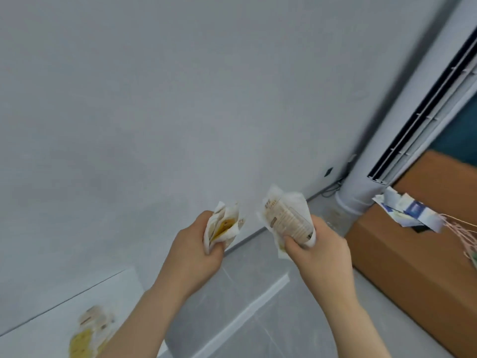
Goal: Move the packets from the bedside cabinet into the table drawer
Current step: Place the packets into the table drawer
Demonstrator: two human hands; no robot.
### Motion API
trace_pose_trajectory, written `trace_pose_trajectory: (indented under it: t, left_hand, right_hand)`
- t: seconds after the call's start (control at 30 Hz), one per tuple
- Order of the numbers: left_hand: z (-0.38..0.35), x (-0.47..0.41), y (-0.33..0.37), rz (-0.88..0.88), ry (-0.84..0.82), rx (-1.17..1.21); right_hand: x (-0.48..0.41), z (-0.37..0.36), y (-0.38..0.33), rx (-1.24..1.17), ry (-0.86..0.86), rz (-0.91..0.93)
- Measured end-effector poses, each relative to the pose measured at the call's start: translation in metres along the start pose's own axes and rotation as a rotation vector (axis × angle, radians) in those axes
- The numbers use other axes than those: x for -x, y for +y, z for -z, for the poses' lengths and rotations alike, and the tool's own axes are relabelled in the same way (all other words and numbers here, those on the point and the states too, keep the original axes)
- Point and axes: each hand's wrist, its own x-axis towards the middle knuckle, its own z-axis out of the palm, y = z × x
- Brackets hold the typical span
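Here, crumpled white-and-yellow packets point(224, 226), both fists

White cabinet top point(51, 321), lower left: blurred yellow-white packets point(89, 332) lying on it. Grey floor point(245, 293): brown cardboard box point(400, 254) at right, white column point(358, 187) near it.

Cardboard box point(402, 244) (torn label point(410, 211)) beside pipe point(361, 177)

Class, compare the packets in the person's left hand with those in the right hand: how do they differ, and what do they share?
The left-hand packets show yellow print; the right-hand packets show a beige face with text lines. The left-hand packets are bunched edge-on; the right-hand packets spread broader, face-on. Both are white-edged, crumpled and gripped.
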Motion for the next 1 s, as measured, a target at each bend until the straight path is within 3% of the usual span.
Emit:
trace_pose_trajectory:
  t: [0.4,1.0]
  left_hand:
    - [-0.207,-0.018,0.221,-0.392,-0.281,0.066]
    - [-0.472,-0.16,0.407,-0.686,-0.725,0.225]
  right_hand:
    - [0.008,0.245,0.168,0.165,0.323,-0.177]
    - [-0.074,0.395,0.354,0.32,0.7,-0.624]
